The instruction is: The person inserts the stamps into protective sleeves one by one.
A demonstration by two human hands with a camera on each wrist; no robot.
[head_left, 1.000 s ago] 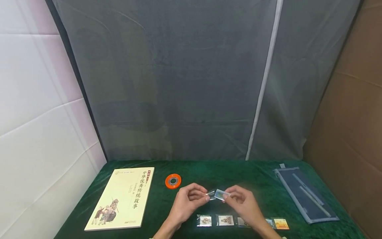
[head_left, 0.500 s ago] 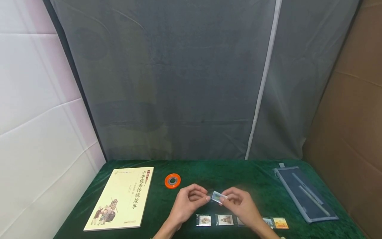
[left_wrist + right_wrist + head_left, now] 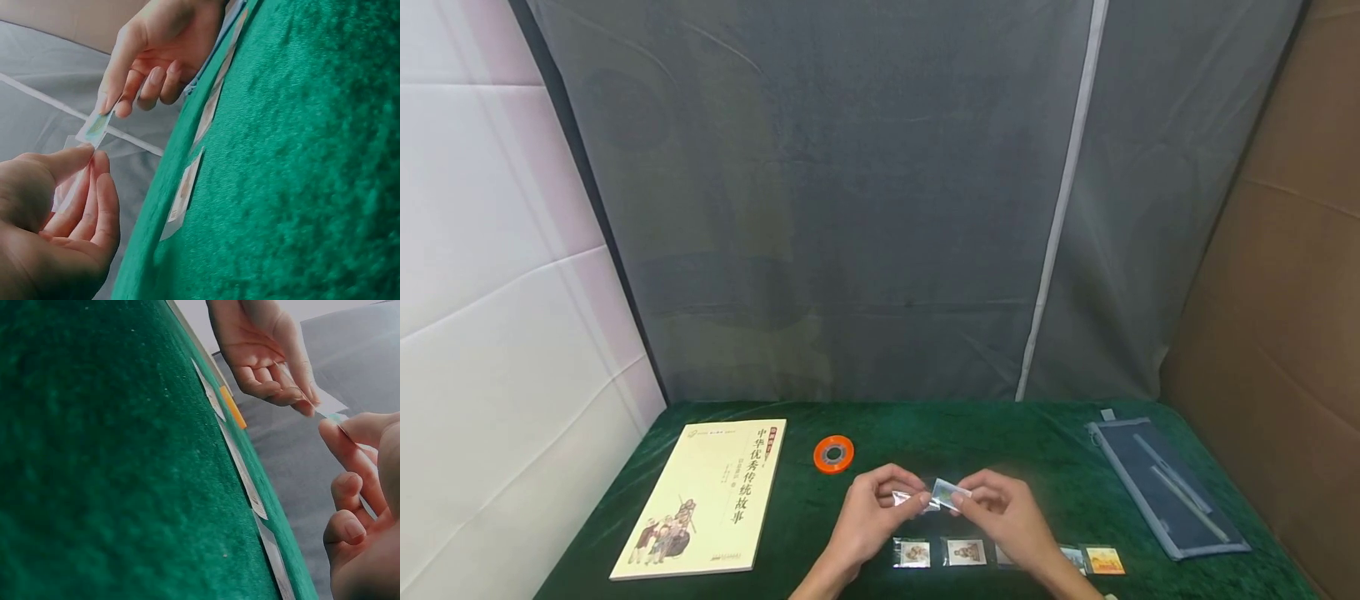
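Note:
My left hand (image 3: 874, 512) pinches a small clear plastic sleeve (image 3: 62, 194) between thumb and fingers. Opposite it, my right hand (image 3: 1006, 512) grips one end of a postage stamp (image 3: 946, 492) with a white border and a blue-green picture. In the left wrist view the stamp's free end overlaps the sleeve's edge, right at my left thumb tip. Both hands are raised over the green cloth. Below them lies a row of small stamps in clear sleeves, among them a left one (image 3: 913, 553) and a brown-pictured one (image 3: 965, 552); my right hand and forearm partly hide the row.
A cream book (image 3: 703, 500) lies at the left of the green cloth (image 3: 820, 517). Behind my left hand is an orange tape roll (image 3: 833, 454). A blue zip pouch (image 3: 1168, 487) with slim items lies at the right. An orange stamp (image 3: 1106, 561) ends the row.
The stamp in my right hand has moved left, up against the sleeve. My left hand has shifted slightly, and the sleeve now shows a shiny part between its fingers.

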